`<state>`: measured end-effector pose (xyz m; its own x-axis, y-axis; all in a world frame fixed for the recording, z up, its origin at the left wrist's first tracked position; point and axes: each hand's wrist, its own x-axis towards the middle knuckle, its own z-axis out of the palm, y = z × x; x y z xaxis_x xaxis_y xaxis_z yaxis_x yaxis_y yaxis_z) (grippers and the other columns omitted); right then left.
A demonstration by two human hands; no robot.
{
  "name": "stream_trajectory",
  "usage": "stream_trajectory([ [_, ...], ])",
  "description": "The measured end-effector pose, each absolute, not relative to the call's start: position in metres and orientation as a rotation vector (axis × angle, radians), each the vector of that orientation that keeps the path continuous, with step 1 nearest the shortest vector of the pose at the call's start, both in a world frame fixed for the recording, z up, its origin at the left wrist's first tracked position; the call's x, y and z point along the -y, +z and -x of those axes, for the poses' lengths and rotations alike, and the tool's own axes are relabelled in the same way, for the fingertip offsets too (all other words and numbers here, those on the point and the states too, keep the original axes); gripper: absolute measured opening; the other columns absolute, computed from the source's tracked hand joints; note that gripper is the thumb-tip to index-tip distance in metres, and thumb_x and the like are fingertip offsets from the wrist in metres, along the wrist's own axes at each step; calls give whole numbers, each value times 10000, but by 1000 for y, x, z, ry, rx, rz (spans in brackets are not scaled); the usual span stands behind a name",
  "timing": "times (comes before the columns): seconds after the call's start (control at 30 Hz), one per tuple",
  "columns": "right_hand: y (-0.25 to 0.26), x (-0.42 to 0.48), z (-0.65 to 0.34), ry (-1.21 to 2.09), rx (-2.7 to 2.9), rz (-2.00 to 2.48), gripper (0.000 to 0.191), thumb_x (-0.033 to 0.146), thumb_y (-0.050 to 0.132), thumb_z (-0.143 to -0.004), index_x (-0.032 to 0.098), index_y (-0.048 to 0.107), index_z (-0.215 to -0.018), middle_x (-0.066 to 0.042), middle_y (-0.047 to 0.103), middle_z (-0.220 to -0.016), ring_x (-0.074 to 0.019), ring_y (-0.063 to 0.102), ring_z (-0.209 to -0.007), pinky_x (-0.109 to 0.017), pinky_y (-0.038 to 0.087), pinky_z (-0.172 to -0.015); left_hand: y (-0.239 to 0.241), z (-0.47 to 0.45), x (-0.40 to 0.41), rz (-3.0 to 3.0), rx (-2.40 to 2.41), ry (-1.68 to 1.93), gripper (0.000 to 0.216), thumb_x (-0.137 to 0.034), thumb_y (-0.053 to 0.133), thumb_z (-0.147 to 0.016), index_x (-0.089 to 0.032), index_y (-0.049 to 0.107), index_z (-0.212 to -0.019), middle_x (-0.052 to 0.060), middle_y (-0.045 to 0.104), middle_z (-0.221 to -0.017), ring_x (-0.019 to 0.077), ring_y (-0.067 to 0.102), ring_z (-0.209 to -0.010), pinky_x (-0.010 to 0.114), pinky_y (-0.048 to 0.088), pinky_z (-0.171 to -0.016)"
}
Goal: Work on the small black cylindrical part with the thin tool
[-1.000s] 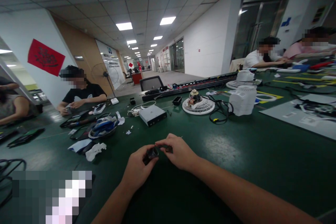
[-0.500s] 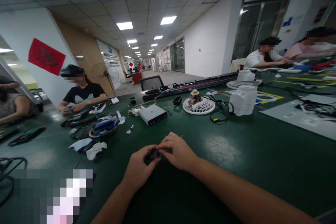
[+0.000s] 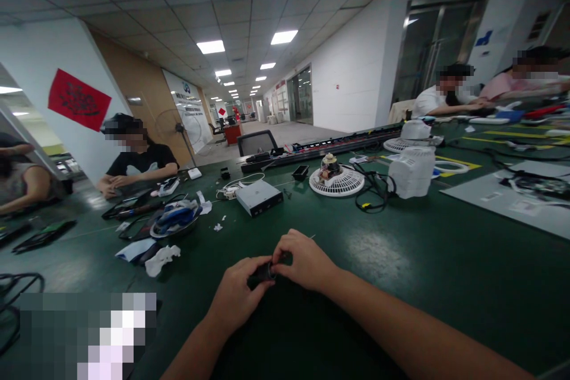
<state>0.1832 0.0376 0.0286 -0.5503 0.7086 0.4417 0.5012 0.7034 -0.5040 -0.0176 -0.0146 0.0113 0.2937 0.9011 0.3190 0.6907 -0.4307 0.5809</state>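
1. Head view, the hands: the left hand has its fingers wrapped around a dark cylindrical part, gripping it just above the worktop, near the bottom middle. The fingers of the right hand are pinched together at the part's right end; whether a small piece lies between them is too small to tell. The hands hide much of the part.

2. Head view, things around: beyond the hands, apart from them, sits an optical disc drive, with a white cable behind its left side. To its right stand a small black tray, a white fan grille bearing an exposed motor, a black cord and a white plastic housing. On the left, a bowl holds blue material, near crumpled white paper.

3. Head view, surface and room: the worktop is dark green, with a glossy light patch to the right. People sit at its left and far right. Behind are a mesh chair, a standing fan, white walls, glass doors and lit ceiling panels.
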Motion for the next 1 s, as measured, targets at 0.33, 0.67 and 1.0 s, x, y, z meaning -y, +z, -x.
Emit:
stream_trajectory([
  [0.33,28,-42,-188,237,2413,895,216,347,832,-726,192,685,-696,-24,661,-708,-210,547,-784,-336,397,-716,12,14,18,-2278,-1370,803,393,-151,646,-826,-282,664,-1197,34,723,-1076,215,665,-970,344,520,-875],
  [0.67,39,-42,-196,582,1884,814,209,232,496,-960,186,660,-1080,-75,595,-1019,-190,592,-917,-336,470,-827,5,23,7,-2185,-1579,995,376,-195,667,-807,-243,663,-1180,53,724,-1115,236,675,-1002,411,527,-925],
  [1.0,24,-45,-188,1114,1627,582,272,438,530,-968,183,623,-939,-22,646,-819,-167,635,-776,-305,492,-755,8,25,7,-2171,-1655,1105,284,-212,709,-774,-220,662,-1054,31,717,-958,205,670,-838,350,548,-770],
])
